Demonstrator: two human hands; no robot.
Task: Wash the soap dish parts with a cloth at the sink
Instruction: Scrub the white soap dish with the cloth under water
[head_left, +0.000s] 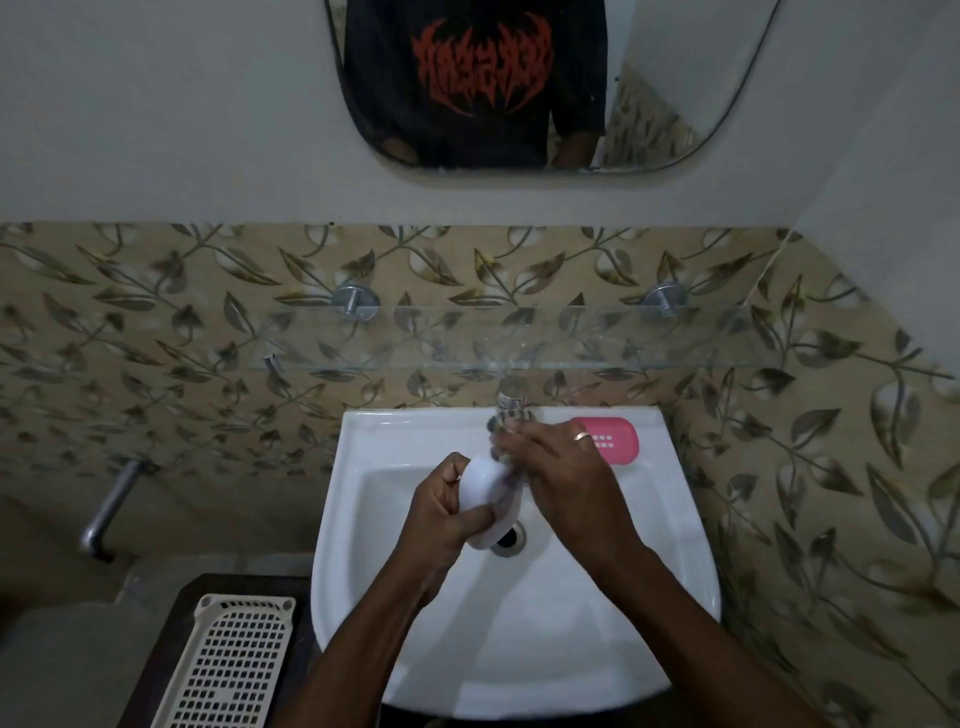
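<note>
white sink (519, 649): left hand (441, 512) grips white dish part (480, 483); right hand (563, 480) clutches cloth (503, 454) against it.

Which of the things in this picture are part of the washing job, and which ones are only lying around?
In the job: white dish part, held by the left hand; cloth in the right hand; pink dish part on the rim of the sink; tap.
Lying about: perforated basket, glass shelf, mirror, wall pipe.
</note>
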